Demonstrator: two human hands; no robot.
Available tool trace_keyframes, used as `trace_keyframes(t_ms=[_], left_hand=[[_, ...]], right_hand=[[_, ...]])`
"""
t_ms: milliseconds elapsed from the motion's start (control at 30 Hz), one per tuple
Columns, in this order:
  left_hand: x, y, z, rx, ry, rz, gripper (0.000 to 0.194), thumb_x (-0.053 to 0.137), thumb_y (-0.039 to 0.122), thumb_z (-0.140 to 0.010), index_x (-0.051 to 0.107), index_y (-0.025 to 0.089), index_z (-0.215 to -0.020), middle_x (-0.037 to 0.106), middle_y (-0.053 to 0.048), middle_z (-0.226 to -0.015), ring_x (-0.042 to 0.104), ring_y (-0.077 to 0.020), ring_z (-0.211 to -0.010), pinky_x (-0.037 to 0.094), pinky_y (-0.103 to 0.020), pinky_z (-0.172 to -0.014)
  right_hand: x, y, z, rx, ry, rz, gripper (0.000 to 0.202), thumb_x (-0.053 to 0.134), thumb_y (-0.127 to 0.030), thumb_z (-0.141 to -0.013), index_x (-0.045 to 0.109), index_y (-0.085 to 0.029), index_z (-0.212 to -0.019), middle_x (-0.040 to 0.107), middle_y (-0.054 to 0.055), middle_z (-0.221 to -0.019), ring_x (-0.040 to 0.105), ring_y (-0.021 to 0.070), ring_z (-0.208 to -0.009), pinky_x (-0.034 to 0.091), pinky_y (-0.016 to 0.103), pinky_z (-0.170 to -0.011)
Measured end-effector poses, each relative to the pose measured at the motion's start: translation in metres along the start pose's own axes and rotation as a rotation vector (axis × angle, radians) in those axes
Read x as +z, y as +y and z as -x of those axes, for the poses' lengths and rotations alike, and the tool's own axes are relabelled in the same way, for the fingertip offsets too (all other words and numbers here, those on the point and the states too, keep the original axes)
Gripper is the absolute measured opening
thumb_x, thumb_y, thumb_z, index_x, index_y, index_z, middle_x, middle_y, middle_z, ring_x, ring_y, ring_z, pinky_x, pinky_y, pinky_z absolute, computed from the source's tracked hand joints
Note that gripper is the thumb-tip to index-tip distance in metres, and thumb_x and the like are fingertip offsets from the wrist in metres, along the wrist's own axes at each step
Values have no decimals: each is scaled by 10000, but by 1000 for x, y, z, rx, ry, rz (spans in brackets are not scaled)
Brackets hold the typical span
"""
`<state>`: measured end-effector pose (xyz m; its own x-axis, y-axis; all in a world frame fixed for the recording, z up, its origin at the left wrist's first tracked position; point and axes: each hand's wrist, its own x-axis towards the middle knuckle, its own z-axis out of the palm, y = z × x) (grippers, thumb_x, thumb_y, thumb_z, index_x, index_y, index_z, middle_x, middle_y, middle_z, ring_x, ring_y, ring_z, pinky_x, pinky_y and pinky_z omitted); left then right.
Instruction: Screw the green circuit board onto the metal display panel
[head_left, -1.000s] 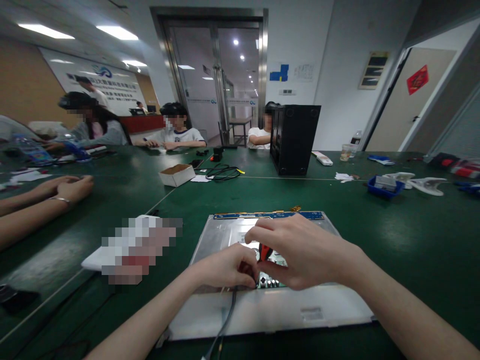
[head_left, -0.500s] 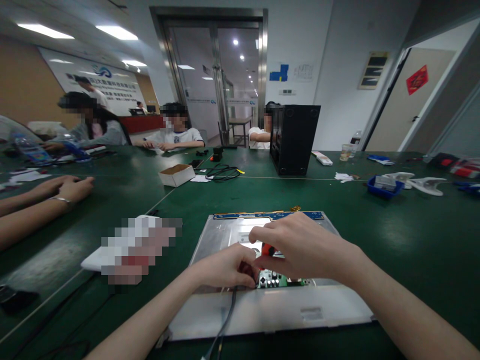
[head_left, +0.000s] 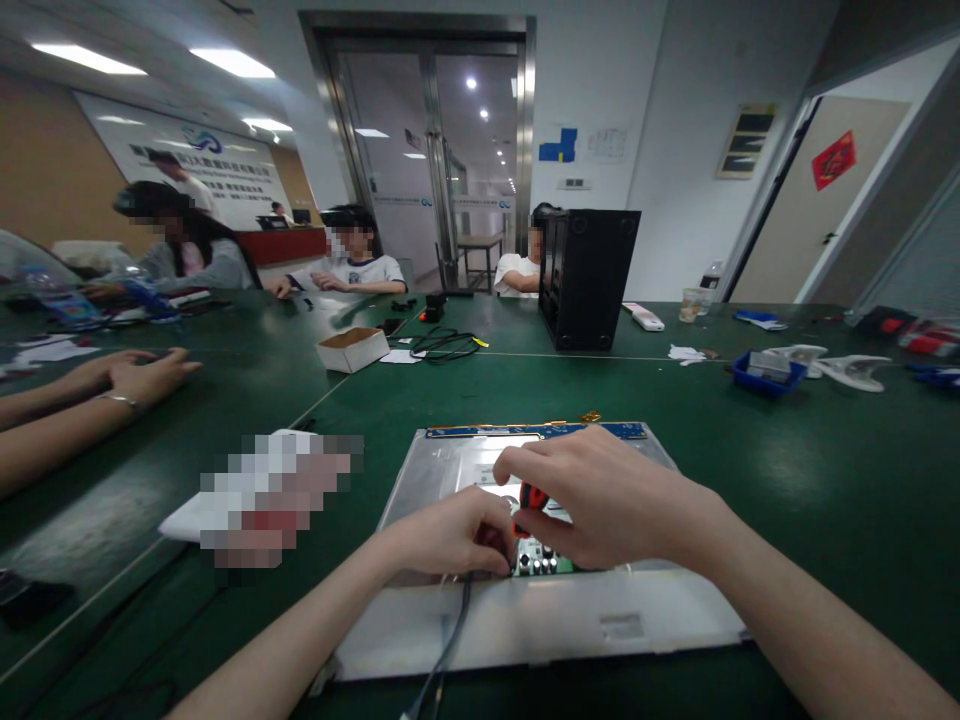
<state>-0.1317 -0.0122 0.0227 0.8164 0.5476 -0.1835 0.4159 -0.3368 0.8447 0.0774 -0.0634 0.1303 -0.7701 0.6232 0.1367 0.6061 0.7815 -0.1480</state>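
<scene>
A flat display panel [head_left: 551, 620] with a silvery metal back lies in front of me. A green circuit board [head_left: 540, 562] sits on it under my hands, with a blue strip board [head_left: 600, 432] along its far edge. My right hand [head_left: 592, 495] is closed round the red-and-black handle of a screwdriver [head_left: 533, 495]; the tip is hidden. Beside it my left hand [head_left: 469, 530] has its fingers curled down at the board's left end, and what they pinch is hidden. A dark cable [head_left: 459, 625] runs from under those fingers toward me.
A black computer case [head_left: 592, 280] stands at the back. Beyond the panel are a small white box [head_left: 352, 350], a coiled black cable [head_left: 450, 345] and a blue tray [head_left: 769, 373]. Another person's hands [head_left: 150, 378] rest at left, near a white, partly blurred item [head_left: 184, 518].
The screwdriver handle has turned and tilted slightly in my right hand, which has shifted a little. My left hand stays put. The other person's hands at left have moved slightly right.
</scene>
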Motion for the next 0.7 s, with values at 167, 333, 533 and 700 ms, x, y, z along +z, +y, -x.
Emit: trace_keyframes(t_ms=[167, 333, 533, 700], left_hand=[[1, -3, 0, -24, 9, 17, 56, 695, 188, -712, 705, 163, -760, 624, 14, -688, 556, -133, -629, 425, -216, -565], [-1, 1, 1, -1, -1, -21, 25, 689, 192, -715, 692, 167, -714, 595, 29, -631, 529, -126, -593, 401, -222, -557], [-3, 5, 1, -43, -1, -57, 57, 704, 190, -722, 727, 170, -770, 611, 23, -669, 528, -134, -615, 409, -237, -584], [-1, 4, 1, -39, 7, -47, 54, 705, 177, -720, 713, 167, -772, 593, 30, -666, 522, -130, -613, 397, -231, -577]], right_hand=[[0, 1, -2, 12, -9, 10, 133, 621, -278, -950, 618, -188, -1048, 752, 37, -912, 642, 159, -729, 280, 282, -581], [-2, 0, 0, -33, -13, -23, 103, 604, -233, -909, 605, -190, -1003, 705, 38, -969, 597, 154, -746, 294, 276, -589], [-2, 0, 3, -90, -13, -60, 202, 585, -144, -835, 586, -193, -1032, 667, 31, -968, 543, 146, -736, 282, 269, -583], [-2, 0, 1, -48, -24, -59, 130, 582, -158, -875, 603, -192, -999, 688, 28, -942, 560, 144, -722, 265, 266, -574]])
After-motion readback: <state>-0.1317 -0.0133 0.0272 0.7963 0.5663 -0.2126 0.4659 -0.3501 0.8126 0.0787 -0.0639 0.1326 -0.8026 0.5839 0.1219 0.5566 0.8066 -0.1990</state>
